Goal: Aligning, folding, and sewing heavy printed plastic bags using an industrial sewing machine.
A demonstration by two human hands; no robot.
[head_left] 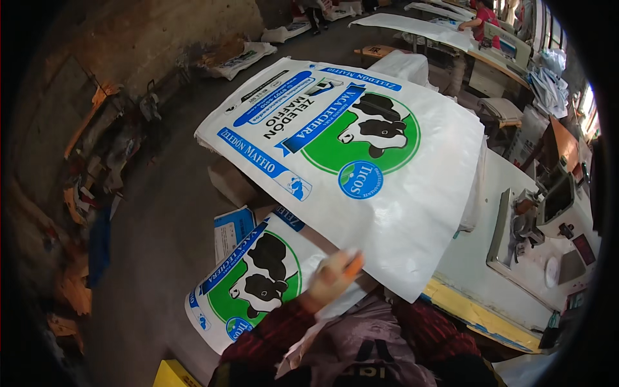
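My left hand [330, 280] is smeared by motion near the front edge of the top sack. Something small and orange [354, 265] shows at its fingertips; I cannot make out whether it is held or worn. A large white woven sack [400, 219], printed with a cow on a green circle and blue bands, lies flat on top of a pile on the table. A second sack [303, 248] of the same print hangs down at the left, below my hand and forearm. My right sleeve [432, 329] reaches toward the table's front edge, but the right hand itself is hidden.
A sewing machine [558, 200] stands on the white table [480, 258] at the right, with a yellow front edge. A blue and white box [233, 227] is under the sacks. Farther back, a person in red [482, 22] works at another table [412, 27].
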